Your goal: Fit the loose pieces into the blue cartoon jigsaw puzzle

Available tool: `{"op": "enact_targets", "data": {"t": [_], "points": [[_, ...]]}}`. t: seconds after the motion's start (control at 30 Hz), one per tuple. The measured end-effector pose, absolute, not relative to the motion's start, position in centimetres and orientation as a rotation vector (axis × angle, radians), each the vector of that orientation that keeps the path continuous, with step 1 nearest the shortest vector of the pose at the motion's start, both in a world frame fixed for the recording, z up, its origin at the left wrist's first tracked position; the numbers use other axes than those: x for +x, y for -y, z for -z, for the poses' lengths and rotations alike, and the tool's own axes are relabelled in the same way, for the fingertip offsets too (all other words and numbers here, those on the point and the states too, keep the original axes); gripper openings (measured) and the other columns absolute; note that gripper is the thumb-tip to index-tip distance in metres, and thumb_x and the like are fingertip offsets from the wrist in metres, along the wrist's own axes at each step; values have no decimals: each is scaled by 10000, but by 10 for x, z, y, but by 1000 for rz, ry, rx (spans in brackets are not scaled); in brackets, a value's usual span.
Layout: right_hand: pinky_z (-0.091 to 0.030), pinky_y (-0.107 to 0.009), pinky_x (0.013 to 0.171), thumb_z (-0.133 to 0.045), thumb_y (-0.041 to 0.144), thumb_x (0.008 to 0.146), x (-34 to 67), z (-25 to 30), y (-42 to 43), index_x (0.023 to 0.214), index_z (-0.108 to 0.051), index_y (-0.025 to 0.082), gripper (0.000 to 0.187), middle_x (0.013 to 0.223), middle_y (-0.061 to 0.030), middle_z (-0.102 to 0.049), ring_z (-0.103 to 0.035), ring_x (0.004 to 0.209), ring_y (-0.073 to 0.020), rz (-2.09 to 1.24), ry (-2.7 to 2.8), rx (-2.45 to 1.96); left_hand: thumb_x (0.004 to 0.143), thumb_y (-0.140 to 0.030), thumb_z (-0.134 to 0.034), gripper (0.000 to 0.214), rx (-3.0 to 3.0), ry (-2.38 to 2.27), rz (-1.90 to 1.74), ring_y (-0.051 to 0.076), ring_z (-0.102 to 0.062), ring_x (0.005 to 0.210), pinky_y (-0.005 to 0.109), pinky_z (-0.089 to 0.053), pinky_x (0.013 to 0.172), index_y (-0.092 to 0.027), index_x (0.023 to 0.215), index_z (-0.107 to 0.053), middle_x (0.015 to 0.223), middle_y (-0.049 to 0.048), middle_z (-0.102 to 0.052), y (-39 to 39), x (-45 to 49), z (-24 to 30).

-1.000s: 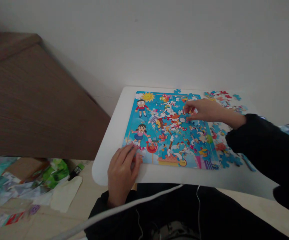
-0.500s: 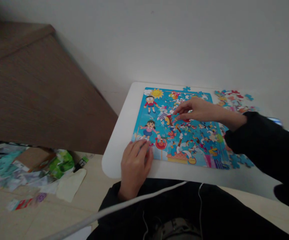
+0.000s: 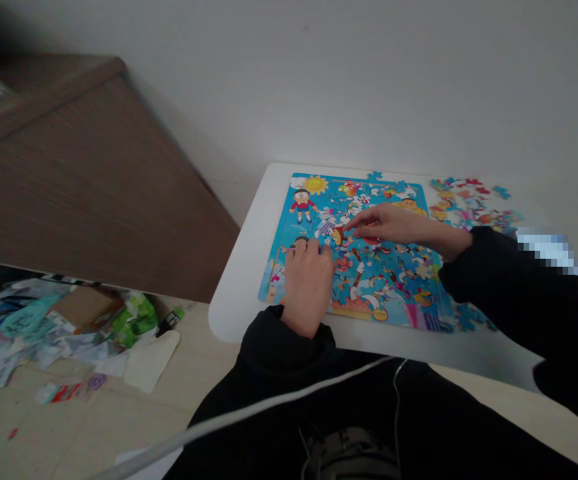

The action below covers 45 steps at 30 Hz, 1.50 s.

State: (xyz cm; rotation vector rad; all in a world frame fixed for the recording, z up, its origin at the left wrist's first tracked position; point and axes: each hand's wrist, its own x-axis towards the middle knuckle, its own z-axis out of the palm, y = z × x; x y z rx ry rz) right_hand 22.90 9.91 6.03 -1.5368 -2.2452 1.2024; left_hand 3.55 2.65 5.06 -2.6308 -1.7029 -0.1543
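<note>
A blue cartoon jigsaw puzzle (image 3: 373, 280) lies on a white table (image 3: 241, 300), with many pieces loose or out of place across its middle. My left hand (image 3: 307, 283) rests on the puzzle's left part, its fingers curved down over a cartoon figure and holding nothing I can see. My right hand (image 3: 389, 225) reaches in from the right, fingers stretched over the puzzle's centre and just above its pieces. Nothing shows in its grip. Loose jigsaw pieces (image 3: 469, 203) lie in a heap beyond the puzzle's right edge, and more (image 3: 466, 319) sit by its lower right corner.
A brown wood-grain surface (image 3: 93, 180) fills the left, with a white wall (image 3: 369, 80) behind the table. Paper and plastic scraps (image 3: 83, 327) lie on the floor at lower left. A white cable (image 3: 289, 397) crosses my dark-clothed lap.
My left hand has slid forward from the puzzle's lower left edge onto the cartoon figure. My right hand has drawn slightly back toward me. The view has shifted, moving the table rightward and upward.
</note>
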Motion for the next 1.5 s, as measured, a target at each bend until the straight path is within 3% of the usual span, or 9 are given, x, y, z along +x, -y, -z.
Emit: {"op": "enact_targets", "data": {"t": [0.33, 0.63, 0.77, 0.93, 1.2, 1.4, 1.5], "points": [[-445, -267, 591, -613, 339, 715, 238, -56, -93, 1067, -641, 202, 379, 755, -38, -634, -560, 654, -133, -1314, 2116, -1462, 829, -260, -574, 175, -2705, 1632, 234, 277, -496, 976, 388, -417, 780, -186, 970, -648, 961, 77, -591, -32, 39, -46], [-352, -231, 486, -603, 391, 727, 239, -58, -85, 1042, -650, 173, 385, 612, 17, -551, -447, 512, -76, -1359, 2101, -1446, 783, -256, -591, 164, -2808, 1684, 460, 233, -517, 963, 353, -426, 846, -146, 902, -608, 951, 66, -596, -42, 36, -38], [-332, -232, 467, -596, 397, 739, 236, -59, -78, 1056, -634, 144, 407, 554, 40, -492, -419, 490, -72, -1438, 2013, -1380, 744, -183, -586, 195, -2806, 1773, 579, 220, -567, 902, 341, -460, 790, -144, 935, -595, 914, 67, -622, -39, 32, -41], [-335, -227, 466, -603, 383, 736, 226, -66, -69, 1044, -639, 154, 385, 580, 31, -514, -430, 508, -71, -1445, 1962, -1356, 695, -119, -582, 267, -2899, 2006, 1007, 127, -594, 645, 270, -491, 658, -169, 953, -629, 809, 15, -642, -31, 24, -42], [-373, -237, 497, -640, 379, 683, 214, -77, -65, 911, -686, 181, 305, 633, 6, -588, -474, 543, -84, -1432, 1950, -1389, 725, -228, -599, 319, -3048, 2340, 1877, 96, -546, 570, 222, -463, 545, -201, 1038, -658, 681, -16, -642, -21, 14, -32], [-372, -243, 502, -620, 414, 691, 208, -81, -63, 897, -711, 201, 310, 638, 3, -602, -467, 548, -89, -1311, 2078, -1363, 753, -265, -602, 341, -3015, 2391, 1968, 138, -607, 736, 283, -510, 688, -214, 1088, -642, 910, 11, -699, -15, 14, -33], [-386, -252, 520, -620, 441, 690, 208, -81, -62, 901, -710, 207, 327, 680, -7, -626, -491, 581, -106, -1235, 2121, -1357, 746, -281, -623, 359, -2964, 2399, 1980, 146, -612, 743, 291, -520, 689, -213, 1098, -638, 902, 14, -698, -12, 12, -34]]}}
